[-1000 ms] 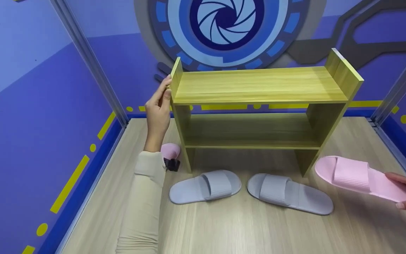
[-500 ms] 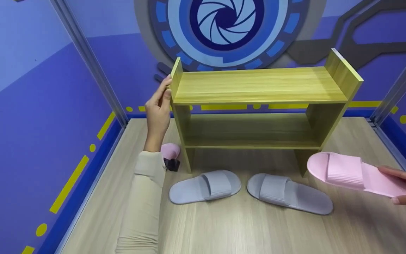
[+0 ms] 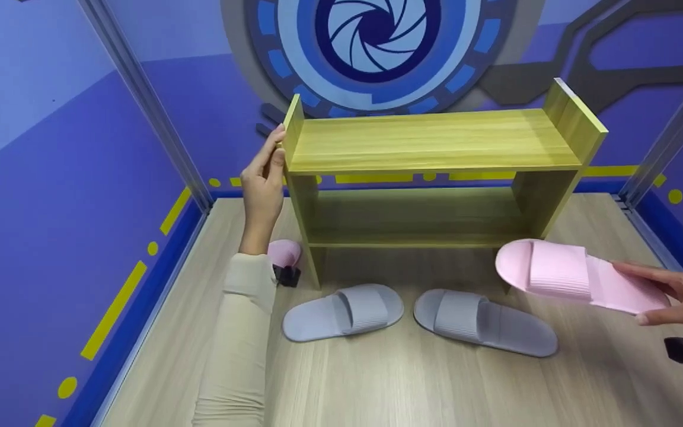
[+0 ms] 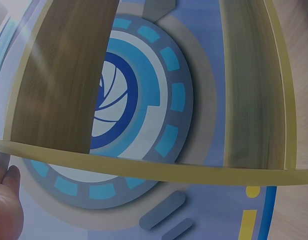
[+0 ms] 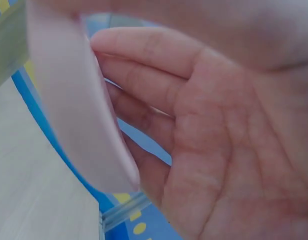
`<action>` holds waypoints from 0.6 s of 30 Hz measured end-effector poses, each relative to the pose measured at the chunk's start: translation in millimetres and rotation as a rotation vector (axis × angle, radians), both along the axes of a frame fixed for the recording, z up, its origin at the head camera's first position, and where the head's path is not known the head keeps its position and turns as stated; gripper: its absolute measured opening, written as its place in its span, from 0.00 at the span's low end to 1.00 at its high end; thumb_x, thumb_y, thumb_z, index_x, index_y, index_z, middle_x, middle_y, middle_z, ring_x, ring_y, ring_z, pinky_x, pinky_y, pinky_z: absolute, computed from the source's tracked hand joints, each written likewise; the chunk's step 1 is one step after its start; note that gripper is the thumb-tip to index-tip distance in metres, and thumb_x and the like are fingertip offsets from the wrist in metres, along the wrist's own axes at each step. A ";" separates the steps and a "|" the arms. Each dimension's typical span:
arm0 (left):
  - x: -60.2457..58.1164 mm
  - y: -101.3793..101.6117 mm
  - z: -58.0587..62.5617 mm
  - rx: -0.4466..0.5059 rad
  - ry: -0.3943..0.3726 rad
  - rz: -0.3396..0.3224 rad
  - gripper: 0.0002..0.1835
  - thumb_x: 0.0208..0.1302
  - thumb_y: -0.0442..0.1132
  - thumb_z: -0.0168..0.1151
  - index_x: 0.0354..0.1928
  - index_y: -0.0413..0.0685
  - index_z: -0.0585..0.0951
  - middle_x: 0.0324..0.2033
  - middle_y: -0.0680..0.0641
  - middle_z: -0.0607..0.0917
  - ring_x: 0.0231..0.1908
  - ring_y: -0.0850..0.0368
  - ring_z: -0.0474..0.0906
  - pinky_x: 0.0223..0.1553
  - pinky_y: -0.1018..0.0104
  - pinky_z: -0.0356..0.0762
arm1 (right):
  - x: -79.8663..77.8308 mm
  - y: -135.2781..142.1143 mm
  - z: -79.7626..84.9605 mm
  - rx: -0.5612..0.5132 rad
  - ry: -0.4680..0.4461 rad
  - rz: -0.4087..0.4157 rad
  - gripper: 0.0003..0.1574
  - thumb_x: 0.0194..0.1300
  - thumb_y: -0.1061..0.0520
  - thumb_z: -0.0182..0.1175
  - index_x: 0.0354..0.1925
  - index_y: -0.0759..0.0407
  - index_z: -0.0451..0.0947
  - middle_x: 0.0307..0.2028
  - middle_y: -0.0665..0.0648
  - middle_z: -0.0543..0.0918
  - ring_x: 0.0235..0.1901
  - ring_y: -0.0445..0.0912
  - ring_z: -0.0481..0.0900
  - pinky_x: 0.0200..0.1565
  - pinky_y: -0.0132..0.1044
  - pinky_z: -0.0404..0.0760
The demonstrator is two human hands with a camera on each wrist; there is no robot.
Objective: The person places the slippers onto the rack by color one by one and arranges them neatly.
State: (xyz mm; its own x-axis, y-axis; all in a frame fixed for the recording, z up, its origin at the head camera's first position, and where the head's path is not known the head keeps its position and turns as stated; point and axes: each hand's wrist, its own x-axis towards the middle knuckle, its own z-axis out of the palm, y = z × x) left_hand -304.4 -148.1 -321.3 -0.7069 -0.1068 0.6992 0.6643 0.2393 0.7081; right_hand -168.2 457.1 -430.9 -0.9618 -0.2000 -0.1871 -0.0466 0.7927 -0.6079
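Note:
A yellow wood-grain two-tier shelf (image 3: 436, 142) stands in the middle of the head view. My left hand (image 3: 262, 184) touches the outer face of its left side panel, fingers extended upward; the left wrist view shows fingertips (image 4: 13, 175) right at that panel's edge. My right hand (image 3: 682, 296) pinches the heel end of a pink slipper (image 3: 561, 273) between thumb and fingers, toe pointing left. It is held up in front of the shelf's right leg. Close up, the slipper's sole (image 5: 79, 110) lies against the fingers in the right wrist view.
Two grey slippers, one on the left (image 3: 341, 314) and one on the right (image 3: 487, 323), lie on the wooden floor (image 3: 377, 385) before the shelf. Another pink slipper (image 3: 285, 253) sits left of the shelf, partly hidden by the left forearm. Blue printed walls (image 3: 80, 237) enclose the floor.
My right hand has carried the pink slipper left and upward, closer to the shelf's right leg. My left hand keeps its place on the side panel. The view has shifted slightly.

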 end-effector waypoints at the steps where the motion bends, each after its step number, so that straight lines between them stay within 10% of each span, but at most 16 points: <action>1: -0.1 0.0 0.2 0.001 -0.002 0.000 0.20 0.72 0.39 0.51 0.63 0.45 0.75 0.63 0.48 0.76 0.65 0.61 0.69 0.63 0.67 0.70 | -0.2 -2.1 1.9 -0.006 0.004 0.005 0.57 0.58 0.52 0.68 0.72 0.71 0.47 0.67 0.82 0.51 0.59 0.74 0.52 0.55 0.77 0.55; 15: 0.3 0.2 1.2 -0.002 0.015 0.006 0.20 0.72 0.39 0.51 0.62 0.44 0.76 0.62 0.47 0.77 0.65 0.61 0.70 0.63 0.67 0.70 | -8.3 -27.3 22.9 0.032 0.039 0.004 0.60 0.53 0.49 0.71 0.72 0.68 0.50 0.68 0.80 0.53 0.61 0.74 0.55 0.56 0.75 0.58; 18: 0.1 0.3 0.6 -0.004 0.028 0.002 0.19 0.72 0.39 0.51 0.62 0.44 0.76 0.62 0.47 0.77 0.65 0.61 0.70 0.63 0.66 0.70 | -8.8 -28.7 23.8 0.058 0.098 0.013 0.58 0.52 0.49 0.72 0.72 0.65 0.54 0.68 0.78 0.58 0.62 0.65 0.60 0.64 0.43 0.71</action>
